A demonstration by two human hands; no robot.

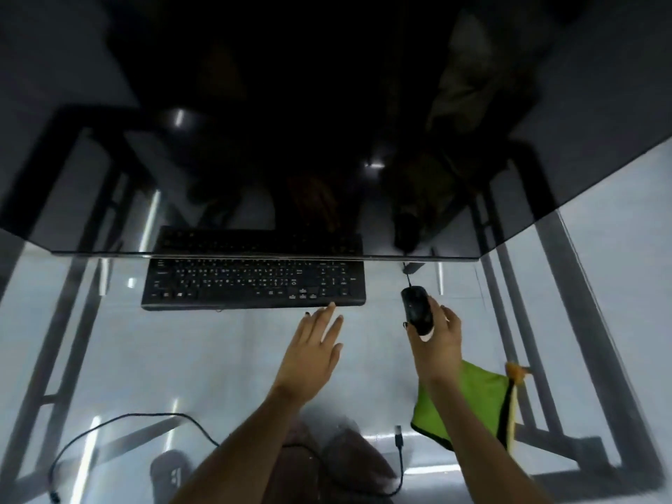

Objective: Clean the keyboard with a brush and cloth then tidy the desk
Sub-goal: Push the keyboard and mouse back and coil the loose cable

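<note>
Nearest the viewer, a cable (120,421) is seen looping across the glass desk (225,361), its plug (399,432) lying loose near the front edge. A green cloth (472,405) lies at the right, partly covered by the right forearm; a yellowish strip (512,412) along its far side may be the brush, but this cannot be made out.

Further in, the left hand (312,352) is held flat with straight fingers, its tips at the front edge of the keyboard (254,283). The mouse (416,312) is gripped in the right hand (438,334), just right of the keyboard.

The tidying step is judged to be in hand. Next, the mouse needs to be set down squarely and the keyboard straightened.

The keyboard's back rows are cut off by a dark monitor (327,121), where only dim reflections are shown.
</note>
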